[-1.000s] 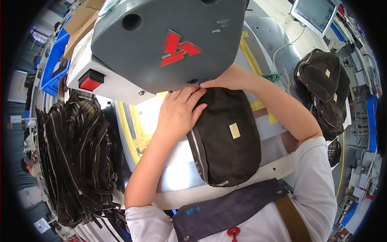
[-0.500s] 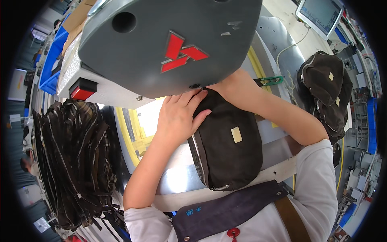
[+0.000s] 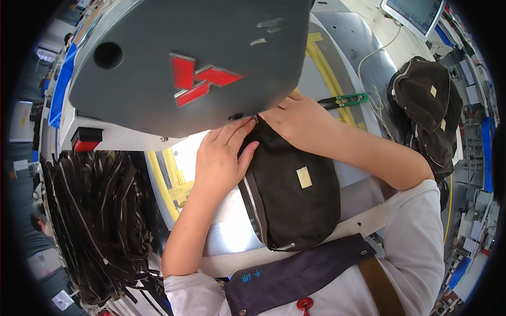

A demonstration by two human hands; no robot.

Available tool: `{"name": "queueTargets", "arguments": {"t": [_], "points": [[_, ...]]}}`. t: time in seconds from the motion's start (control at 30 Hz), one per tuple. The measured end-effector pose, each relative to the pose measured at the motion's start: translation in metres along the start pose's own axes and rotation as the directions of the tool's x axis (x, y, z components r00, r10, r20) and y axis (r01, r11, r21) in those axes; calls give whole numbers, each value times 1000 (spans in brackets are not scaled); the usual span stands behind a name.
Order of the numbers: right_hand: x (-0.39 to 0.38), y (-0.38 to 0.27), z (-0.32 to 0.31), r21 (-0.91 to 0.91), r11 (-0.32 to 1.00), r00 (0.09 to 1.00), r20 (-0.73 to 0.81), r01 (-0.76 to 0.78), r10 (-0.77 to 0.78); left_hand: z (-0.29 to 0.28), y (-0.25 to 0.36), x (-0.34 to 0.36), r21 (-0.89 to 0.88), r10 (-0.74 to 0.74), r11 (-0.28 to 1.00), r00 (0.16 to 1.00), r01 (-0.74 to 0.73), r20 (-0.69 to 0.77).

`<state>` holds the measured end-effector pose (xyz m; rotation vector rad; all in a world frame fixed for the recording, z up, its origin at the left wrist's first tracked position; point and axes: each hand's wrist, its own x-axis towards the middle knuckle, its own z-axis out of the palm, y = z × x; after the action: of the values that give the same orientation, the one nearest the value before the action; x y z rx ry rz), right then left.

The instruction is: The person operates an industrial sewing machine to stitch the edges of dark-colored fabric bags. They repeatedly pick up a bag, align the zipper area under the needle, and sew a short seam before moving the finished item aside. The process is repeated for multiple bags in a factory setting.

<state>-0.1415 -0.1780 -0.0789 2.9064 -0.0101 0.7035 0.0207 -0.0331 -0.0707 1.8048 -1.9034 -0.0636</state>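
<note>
A dark brown fabric pouch [image 3: 295, 205] with a zip down its left side and a small pale tag lies on the shiny plate in front of me. My left hand [image 3: 221, 158] rests at its upper left edge, fingers stretched out and thumb apart. Bent over the upper end of the pouch, my right hand [image 3: 300, 124] grips the fabric with curled fingers. Its fingertips partly disappear under the large grey machine head [image 3: 184, 58], which also hides the pouch's far end. Green-handled thread snips [image 3: 345, 100] lie just beyond my right hand.
A thick heap of dark zipped pieces [image 3: 100, 221] hangs at the left. More dark pouches [image 3: 424, 100] are stacked at the right. A screen [image 3: 414, 13] stands at the far right, its cable crossing the table. Yellow tape [image 3: 329, 68] edges the work plate.
The machine head appears shifted left and down in the view. Both hands and the pouch's upper end sit slightly further left, and more of my right hand shows.
</note>
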Motion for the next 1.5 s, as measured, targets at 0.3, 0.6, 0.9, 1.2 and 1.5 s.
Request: {"name": "queueTargets", "arguments": {"t": [0.3, 0.6, 0.9, 1.2, 1.5], "points": [[0, 0, 2, 9, 1000, 1000, 3, -15, 15, -1, 2, 3, 73, 53, 996, 999, -53, 3], [1, 0, 0, 13, 1000, 1000, 6, -8, 8, 0, -2, 3, 66, 77, 995, 997, -76, -19], [1, 0, 3, 18, 999, 999, -30, -35, 35, -3, -1, 4, 52, 93, 994, 996, -93, 1], [0, 4, 4, 30, 999, 1000, -17, -25, 25, -7, -2, 6, 54, 73, 996, 996, -75, 43], [5, 9, 3, 29, 999, 999, -9, -38, 39, -6, -4, 11, 95, 33, 995, 999, -37, 39]]}}
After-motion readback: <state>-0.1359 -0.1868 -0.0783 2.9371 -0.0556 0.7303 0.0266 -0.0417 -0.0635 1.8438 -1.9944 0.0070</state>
